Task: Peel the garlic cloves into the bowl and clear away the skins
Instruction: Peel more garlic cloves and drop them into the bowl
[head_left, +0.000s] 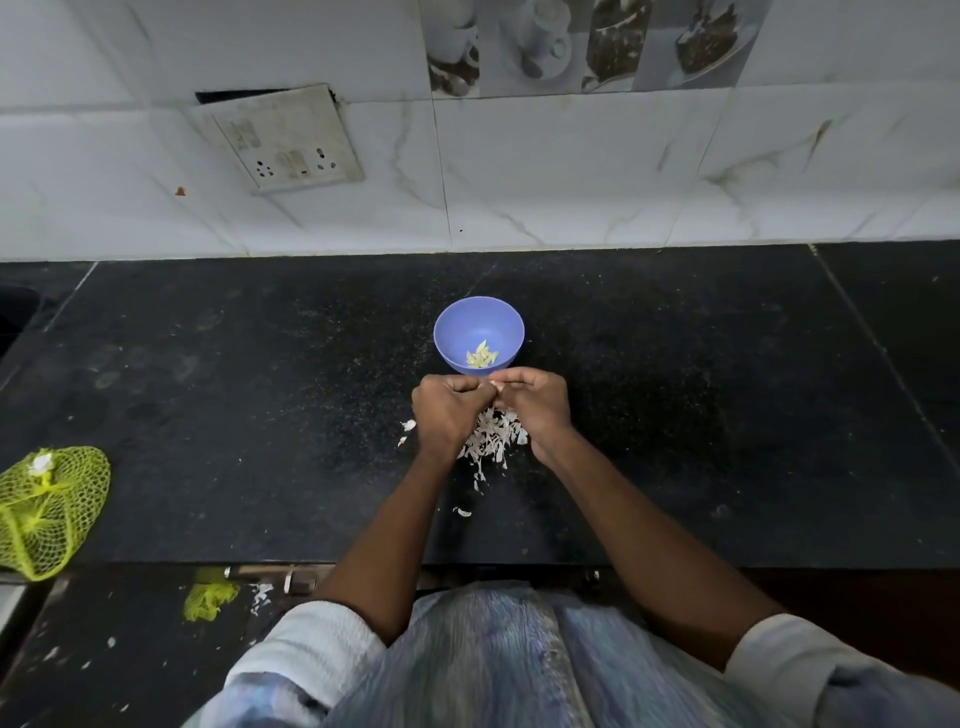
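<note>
While both hands meet at centre frame, the left hand (445, 410) and right hand (535, 402) curl their fingers round a garlic clove (496, 385) pinched between them, just below the blue bowl (457, 325) and above the skins (491, 441).

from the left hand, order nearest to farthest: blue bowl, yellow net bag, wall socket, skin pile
From the left hand, in the head view:
1. Skin pile: on the counter, right beside and under the hand.
2. Blue bowl: just beyond the hands.
3. Wall socket: up on the tiled wall, to the left.
4. Yellow net bag: at the counter's far left edge.
</note>
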